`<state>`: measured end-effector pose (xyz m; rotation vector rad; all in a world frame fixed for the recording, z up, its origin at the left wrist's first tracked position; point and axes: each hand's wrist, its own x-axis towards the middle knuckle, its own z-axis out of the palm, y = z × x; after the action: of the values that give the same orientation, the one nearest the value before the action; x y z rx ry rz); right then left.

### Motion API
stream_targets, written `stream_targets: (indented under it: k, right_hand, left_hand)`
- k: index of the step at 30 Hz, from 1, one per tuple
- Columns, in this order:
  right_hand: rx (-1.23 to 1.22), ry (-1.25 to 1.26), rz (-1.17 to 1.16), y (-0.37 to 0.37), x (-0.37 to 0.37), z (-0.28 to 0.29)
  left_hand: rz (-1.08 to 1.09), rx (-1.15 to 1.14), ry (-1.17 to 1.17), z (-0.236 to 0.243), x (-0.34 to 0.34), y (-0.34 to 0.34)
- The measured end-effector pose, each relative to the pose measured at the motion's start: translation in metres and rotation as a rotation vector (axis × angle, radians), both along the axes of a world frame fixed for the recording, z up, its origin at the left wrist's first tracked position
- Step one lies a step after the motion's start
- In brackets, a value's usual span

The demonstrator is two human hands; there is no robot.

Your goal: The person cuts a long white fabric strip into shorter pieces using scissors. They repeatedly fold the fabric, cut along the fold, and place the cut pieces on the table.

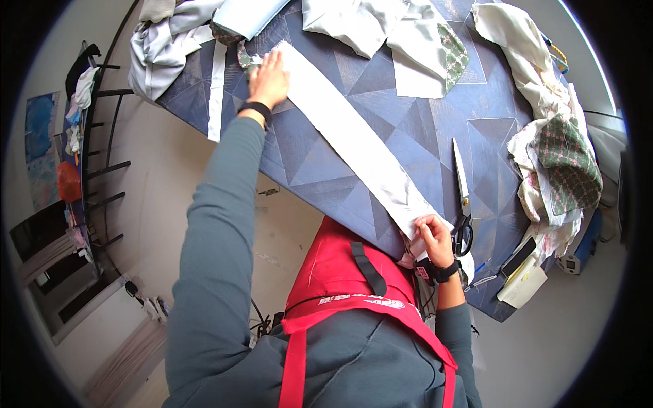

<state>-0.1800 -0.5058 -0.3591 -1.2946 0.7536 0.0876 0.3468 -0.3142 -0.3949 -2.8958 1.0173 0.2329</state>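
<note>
The left hand (270,79) lies flat, fingers together, pressing the far end of a long white fabric strip (354,139), while the right hand (435,238) pinches its near end. The strip stretches diagonally across a blue geometric-patterned table (422,129), with scissors (462,197) just beside the right hand.

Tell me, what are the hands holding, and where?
Both hold the long white fabric strip. The left hand presses flat on its far end; the right hand pinches its near end with the fingers.
</note>
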Motion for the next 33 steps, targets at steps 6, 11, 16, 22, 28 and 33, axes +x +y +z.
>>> stream_targets:
  k: [6,11,16,22,28,33]
  right_hand:
    - [-0.294,0.173,0.157,0.003,-0.024,0.023]
    - [-0.608,0.308,0.354,-0.003,-0.063,0.039]
    - [-0.775,0.689,0.596,-0.011,-0.173,0.039]
    - [-0.476,1.611,1.039,-0.02,-0.391,0.026]
    - [-0.424,1.829,0.806,-0.031,-0.473,0.086]
    - [-1.141,0.576,0.055,-0.044,-0.283,0.07]
  left_hand:
    - [-0.011,-0.025,0.065,-0.012,0.022,0.015]
    - [0.015,-0.053,0.09,-0.014,0.019,0.015]
    - [0.027,-0.049,0.08,-0.016,0.018,0.014]
    - [0.004,-0.028,0.022,-0.028,0.026,0.016]
    - [0.048,-0.262,-0.084,-0.034,0.026,0.018]
    - [0.298,-0.133,-0.017,-0.005,0.023,0.011]
